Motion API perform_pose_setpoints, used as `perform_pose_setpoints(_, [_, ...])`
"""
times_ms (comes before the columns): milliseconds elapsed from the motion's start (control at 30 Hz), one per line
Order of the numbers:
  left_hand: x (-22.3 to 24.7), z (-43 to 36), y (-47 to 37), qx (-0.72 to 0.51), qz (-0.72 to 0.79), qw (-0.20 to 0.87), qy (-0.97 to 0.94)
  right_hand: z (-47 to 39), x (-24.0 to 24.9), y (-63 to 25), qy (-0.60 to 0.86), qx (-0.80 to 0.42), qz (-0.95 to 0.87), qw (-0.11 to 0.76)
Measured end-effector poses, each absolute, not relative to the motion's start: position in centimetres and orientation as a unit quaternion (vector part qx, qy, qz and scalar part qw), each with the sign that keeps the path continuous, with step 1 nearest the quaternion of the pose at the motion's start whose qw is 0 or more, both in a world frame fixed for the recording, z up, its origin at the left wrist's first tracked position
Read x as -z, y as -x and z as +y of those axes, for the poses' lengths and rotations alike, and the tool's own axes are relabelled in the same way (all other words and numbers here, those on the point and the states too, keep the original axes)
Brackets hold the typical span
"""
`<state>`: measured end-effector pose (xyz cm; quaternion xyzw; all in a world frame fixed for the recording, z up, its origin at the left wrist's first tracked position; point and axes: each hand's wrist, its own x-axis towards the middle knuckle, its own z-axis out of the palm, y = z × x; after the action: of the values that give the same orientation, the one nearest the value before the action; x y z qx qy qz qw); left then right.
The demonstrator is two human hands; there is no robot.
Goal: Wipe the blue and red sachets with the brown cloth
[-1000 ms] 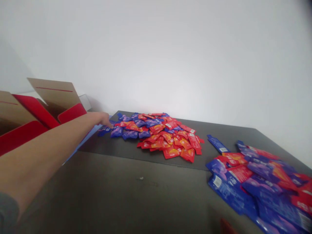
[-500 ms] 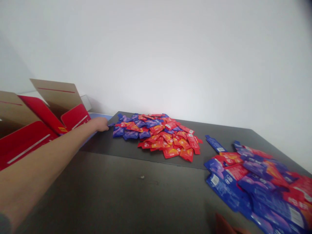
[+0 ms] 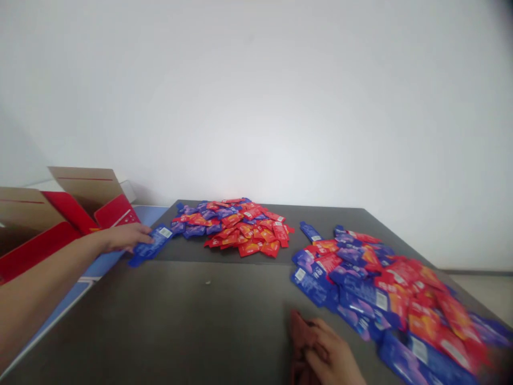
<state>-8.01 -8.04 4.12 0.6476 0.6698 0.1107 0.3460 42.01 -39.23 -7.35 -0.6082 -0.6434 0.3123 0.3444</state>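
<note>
My left hand (image 3: 129, 237) reaches to the far left edge of the dark table. Its fingers are closed on the near end of a flat blue packet (image 3: 154, 245) with a white barcode label. At the bottom, my right hand (image 3: 334, 355) grips a reddish-brown, cloth-like piece (image 3: 301, 339); its exact kind is unclear. A heap of red and blue packets (image 3: 244, 227) lies at the back of the table, to the right of my left hand. Another spread of such packets (image 3: 360, 289) covers the right side, close beyond my right hand.
Open red and brown cardboard boxes (image 3: 68, 211) stand at the left, beside my left forearm. A blue surface (image 3: 86, 275) runs along the table's left edge. One blue packet (image 3: 310, 231) lies between the two heaps. A white wall (image 3: 256, 107) rises behind the dark table (image 3: 192, 321).
My left hand has drawn back toward me, and the blue packet now shows clearly in it. My right hand has come into view with the brown piece. The view has shifted right.
</note>
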Motion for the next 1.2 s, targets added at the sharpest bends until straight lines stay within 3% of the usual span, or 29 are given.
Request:
perform_pose_setpoints(100, [-4.4, -12.8, 3.2, -0.104, 0.587, 0.508, -0.621, -39.3, 7.1, -41.2, 0.603, -0.29, -0.634, 0.386])
perform_pose_setpoints(167, [-4.8, -16.4, -1.2, -0.085, 0.518, 0.558, -0.643, -39.3, 7.1, -40.9, 0.592, -0.279, -0.629, 0.419])
perform_pose_setpoints(433, [-6.2, -28.9, -17.0, 0.029, 0.347, 0.58, -0.737, -40.4, 5.8, -42.5, 0.586, -0.255, -0.543, 0.545])
perform_pose_setpoints(600, [-5.9, -32.9, -22.0, 0.077, 0.289, 0.586, -0.753, -43.2, 4.1, -43.0, 0.58, -0.337, -0.55, 0.497])
perform_pose_setpoints(767, [-4.7, -33.9, -24.4, 0.118, 0.272, 0.514, -0.805, -44.1, 3.5, -42.9, 0.553, -0.369, -0.58, 0.471])
perform_pose_setpoints(1000, [0.6, -34.2, -21.7, 0.043, 0.362, 0.656, -0.661, -43.5, 6.5, -43.2, 0.568, -0.353, -0.51, 0.541])
perform_pose_setpoints(1200, [3.2, -35.2, -20.0, -0.001, 0.404, 0.678, -0.614, -42.8, 7.6, -42.8, 0.607, -0.345, -0.514, 0.498])
